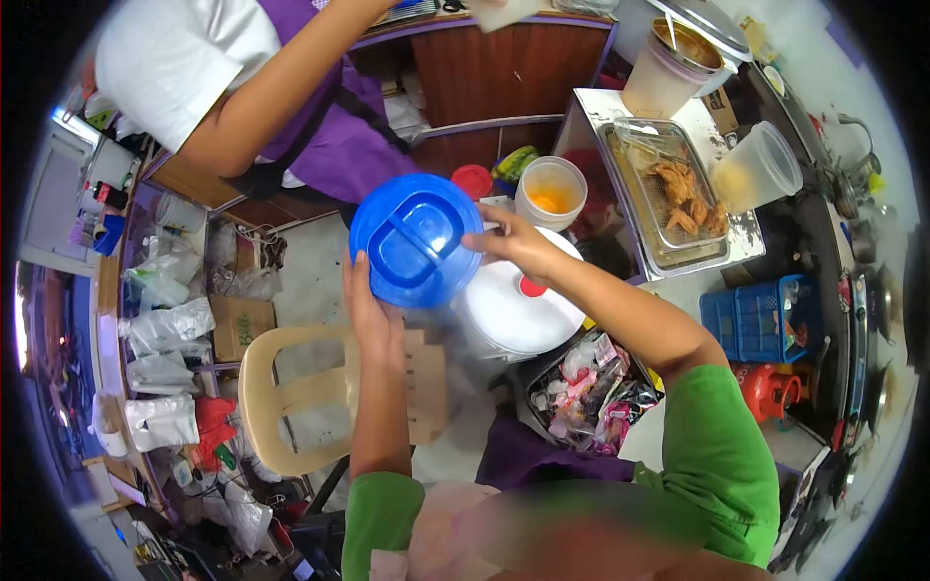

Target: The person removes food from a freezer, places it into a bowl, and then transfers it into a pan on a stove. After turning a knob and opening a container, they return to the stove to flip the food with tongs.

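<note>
A round blue lid (pixel 417 276) with a molded grip bar across its recessed middle is held up in front of me. My left hand (pixel 373 305) grips its lower left edge, thumb on top and the other fingers mostly hidden underneath. My right hand (pixel 513 244) pinches the right rim. Just beneath my right forearm stands a large white container (pixel 509 315) with a white lid and a red knob. Behind it is a white tub (pixel 552 184) with something orange-yellow inside. A small red lid (pixel 472 181) lies beside that tub.
A co-worker in a purple apron (pixel 373 150) stands close at the front left. To the right, fried pieces (pixel 683 194) lie on a rack tray. A beige chair (pixel 257 397) is at left, a bin of wrappers (pixel 596 392) and a blue crate (pixel 751 320) at right.
</note>
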`<state>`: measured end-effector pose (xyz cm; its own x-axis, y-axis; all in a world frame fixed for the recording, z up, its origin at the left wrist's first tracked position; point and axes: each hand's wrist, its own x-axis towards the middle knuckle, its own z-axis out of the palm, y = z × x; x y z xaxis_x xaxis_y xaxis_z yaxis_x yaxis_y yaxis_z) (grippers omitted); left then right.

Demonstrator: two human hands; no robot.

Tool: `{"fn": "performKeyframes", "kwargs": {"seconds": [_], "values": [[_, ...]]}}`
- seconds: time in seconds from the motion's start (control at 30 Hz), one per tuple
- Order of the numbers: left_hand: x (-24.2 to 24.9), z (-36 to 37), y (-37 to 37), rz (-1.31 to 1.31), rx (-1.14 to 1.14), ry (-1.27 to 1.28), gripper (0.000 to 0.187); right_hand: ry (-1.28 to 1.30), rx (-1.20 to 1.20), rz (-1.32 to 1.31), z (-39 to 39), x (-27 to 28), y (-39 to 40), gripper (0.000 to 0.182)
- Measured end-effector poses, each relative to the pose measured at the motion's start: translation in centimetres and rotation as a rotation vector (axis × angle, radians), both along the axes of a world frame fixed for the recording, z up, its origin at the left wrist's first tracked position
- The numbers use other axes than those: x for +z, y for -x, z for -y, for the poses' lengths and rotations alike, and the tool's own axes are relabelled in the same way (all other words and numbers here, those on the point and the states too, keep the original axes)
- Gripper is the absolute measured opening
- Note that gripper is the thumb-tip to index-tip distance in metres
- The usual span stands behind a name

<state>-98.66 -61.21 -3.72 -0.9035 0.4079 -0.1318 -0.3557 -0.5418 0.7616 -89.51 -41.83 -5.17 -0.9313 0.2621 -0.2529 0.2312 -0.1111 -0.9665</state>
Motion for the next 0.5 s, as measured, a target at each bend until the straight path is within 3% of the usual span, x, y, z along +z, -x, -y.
{"fn": "performKeyframes", "kwargs": {"seconds": [0.17, 0.3, 0.4, 0.5], "values": [[-5.3, -4.2, 5.0, -0.062, -0.028, 0.048, 0.060, 0.029, -0.014, 0.011, -4.6, -4.2, 2.8, 0.065], [-8.7, -6.6, 8.1, 0.015, -0.224, -0.043, 0.071, 0.037, -0.051, 0.060, -7.4, -7.9, 4.8, 0.064], [-13.3, -8.9, 10.2, 0.225, -0.188, -0.073, 0.076, 0.004, -0.054, 0.084, -9.1, -11.5, 5.6, 0.063], [-17.3, -10.7, 11.4, 0.276, -0.227, -0.075, 0.084, -0.025, -0.086, 0.125, -10.4, -15.1, 6.2, 0.059]]}}
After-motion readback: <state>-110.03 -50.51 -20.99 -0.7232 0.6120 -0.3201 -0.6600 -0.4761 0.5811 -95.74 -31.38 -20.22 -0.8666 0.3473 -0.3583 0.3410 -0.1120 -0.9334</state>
